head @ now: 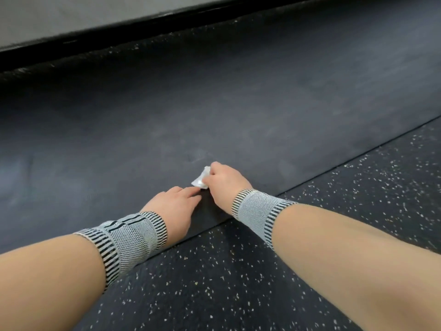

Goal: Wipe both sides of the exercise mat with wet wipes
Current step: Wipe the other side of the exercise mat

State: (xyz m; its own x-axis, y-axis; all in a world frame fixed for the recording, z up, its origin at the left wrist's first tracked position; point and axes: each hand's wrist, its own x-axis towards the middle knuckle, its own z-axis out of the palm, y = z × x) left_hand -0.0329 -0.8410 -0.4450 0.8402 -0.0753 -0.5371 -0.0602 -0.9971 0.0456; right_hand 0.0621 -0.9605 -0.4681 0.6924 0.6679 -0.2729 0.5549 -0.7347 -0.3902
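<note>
nearest the camera lies the speckled rubber floor (214, 283), black with pale flecks, and both bare forearms reach out over it, each wearing a grey knitted wrist support with black-and-white striped bands, the left wrist support (126, 237) and the right wrist support (259, 209). just past the floor runs the near edge of the dark exercise mat (214, 103), which lies flat and stretches across the whole view. the left hand (175, 204) rests palm down on the mat close to that edge, its fingers straight and pointing toward the other hand, holding nothing. just beside it, the right hand (220, 183) has its fingers curled round a small crumpled white wet wipe (201, 179) and presses it against the mat surface. the mat shows faint paler smears further out. beyond its far edge a strip of speckled floor meets a black baseboard (119, 27) under a grey wall (71, 10)
</note>
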